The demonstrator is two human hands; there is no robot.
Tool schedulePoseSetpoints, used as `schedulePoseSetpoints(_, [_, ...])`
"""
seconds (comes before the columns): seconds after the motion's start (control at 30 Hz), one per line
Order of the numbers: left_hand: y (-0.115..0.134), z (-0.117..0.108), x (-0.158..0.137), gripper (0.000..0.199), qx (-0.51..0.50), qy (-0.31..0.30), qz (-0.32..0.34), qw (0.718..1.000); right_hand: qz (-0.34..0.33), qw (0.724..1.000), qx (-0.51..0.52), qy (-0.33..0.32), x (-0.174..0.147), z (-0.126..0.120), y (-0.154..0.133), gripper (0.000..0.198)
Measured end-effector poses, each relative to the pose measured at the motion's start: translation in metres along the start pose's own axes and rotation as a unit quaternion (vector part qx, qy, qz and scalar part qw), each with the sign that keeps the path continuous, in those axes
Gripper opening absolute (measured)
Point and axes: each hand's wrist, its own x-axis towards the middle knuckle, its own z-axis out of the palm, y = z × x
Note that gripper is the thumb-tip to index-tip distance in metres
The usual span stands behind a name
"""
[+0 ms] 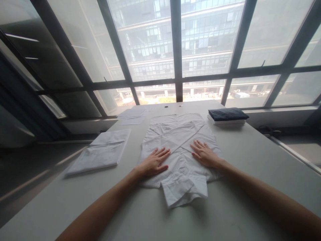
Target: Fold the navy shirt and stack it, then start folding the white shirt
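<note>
A white shirt (pixel 173 134) lies on the table in front of me, its sides folded inward and its surface wrinkled. Its collar (pixel 184 190) points toward me and stands slightly raised at the near end. On the left part of the shirt, my left hand (pixel 155 162) rests flat with the fingers spread. My right hand (pixel 204 154) is pressed flat on the right part, fingers stretched out. Between the two hands a diagonal fold edge crosses the cloth. Neither hand grips anything.
The white table (pixel 240 160) reaches toward large windows (pixel 150 40). A folded white cloth item (pixel 102 152) lies at the left edge, with paper sheets (pixel 131 117) beyond it. At the back right is a folded stack (pixel 227 114), dark blue on top and white below.
</note>
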Motion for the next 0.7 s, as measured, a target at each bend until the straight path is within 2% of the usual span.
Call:
schedulePoseSetpoints(0.23, [-0.0015,-0.0006,0.0006,0.079,-0.012,0.002,-0.003,1.0,0.005,0.999,-0.013,0.038,-0.0011,0.0034,0.0006,0.062])
schedulePoseSetpoints(0.37, [-0.0026,-0.0003,-0.0001,0.077,-0.029,0.012,0.007,0.999,-0.011,0.997,-0.025,0.077,-0.0039,-0.0025,-0.005,0.06])
schedulePoseSetpoints(0.47, [-0.0018,0.0008,-0.0006,0.076,-0.04,0.02,0.009,0.999,0.004,0.995,-0.024,0.101,-0.0047,-0.0054,-0.0081,0.06])
schedulePoseSetpoints(0.6, [-0.0011,0.0008,0.001,0.076,-0.092,0.026,0.007,0.995,0.032,0.998,-0.015,0.048,-0.0034,-0.0029,-0.0061,0.061])
schedulePoseSetpoints(0.67, [-0.004,-0.0016,0.0021,0.074,-0.175,0.062,-0.011,0.982,0.038,0.999,-0.01,0.027,-0.0028,-0.0019,-0.0045,0.062])
schedulePoseSetpoints(0.7, [-0.0068,-0.0035,0.0023,0.071,-0.24,0.1,-0.03,0.965,0.039,0.999,-0.008,0.023,-0.0026,-0.0018,-0.0039,0.063])
